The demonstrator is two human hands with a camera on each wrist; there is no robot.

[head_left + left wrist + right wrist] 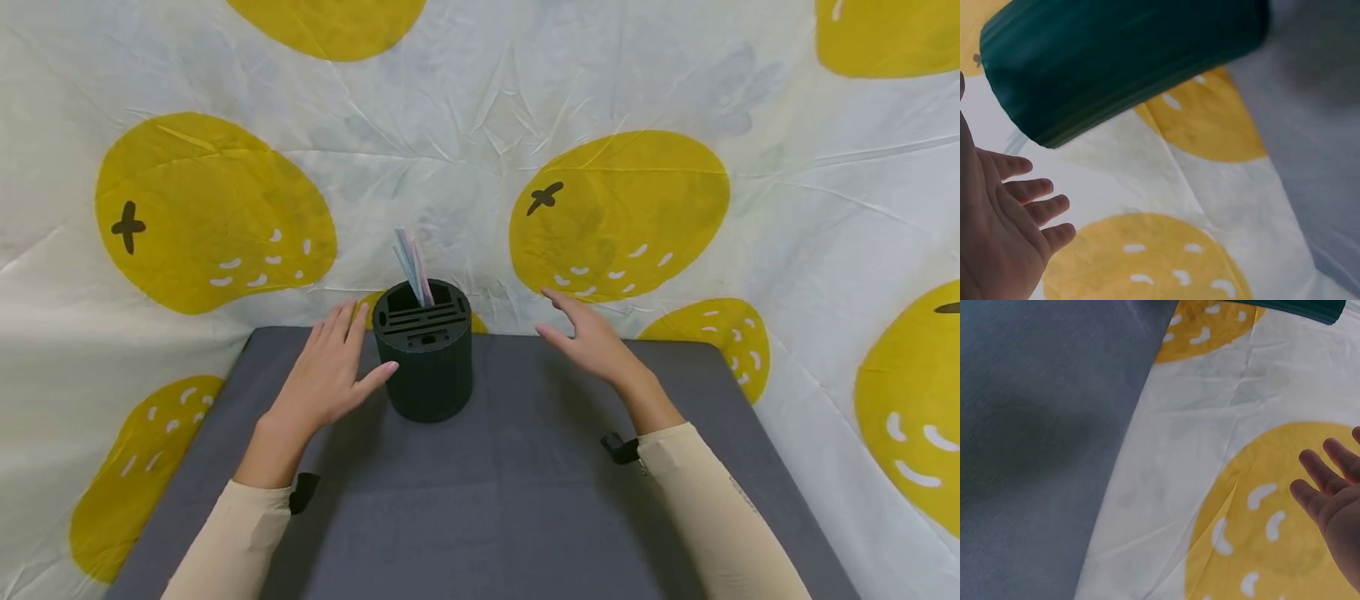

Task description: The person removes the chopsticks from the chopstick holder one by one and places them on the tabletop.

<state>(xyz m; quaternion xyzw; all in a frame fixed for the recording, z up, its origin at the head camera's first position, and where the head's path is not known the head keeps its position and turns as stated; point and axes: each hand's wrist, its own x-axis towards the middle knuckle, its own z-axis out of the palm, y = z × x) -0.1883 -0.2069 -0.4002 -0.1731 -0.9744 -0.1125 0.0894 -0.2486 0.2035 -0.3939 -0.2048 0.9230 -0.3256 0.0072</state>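
Observation:
A dark green, round desk organizer (426, 379) with a slotted top stands upright near the back edge of the table. Several thin pink and pale blue sticks (414, 267) rise out of its rear opening. My left hand (326, 367) is at the organizer's left side, fingers extended, its thumb overlapping the organizer's wall in the head view. In the left wrist view the organizer (1122, 62) appears large beside the spread fingers (1044, 209). Off to the organizer's right hovers my right hand (588, 337), holding nothing, with its thumb apart from the fingers.
Dark grey cloth covers the table (480, 517). Behind it hangs a white curtain (465, 108) printed with large yellow fruit shapes, which also runs down both sides. Each wrist carries a small black device, such as the one on the right wrist (621, 448).

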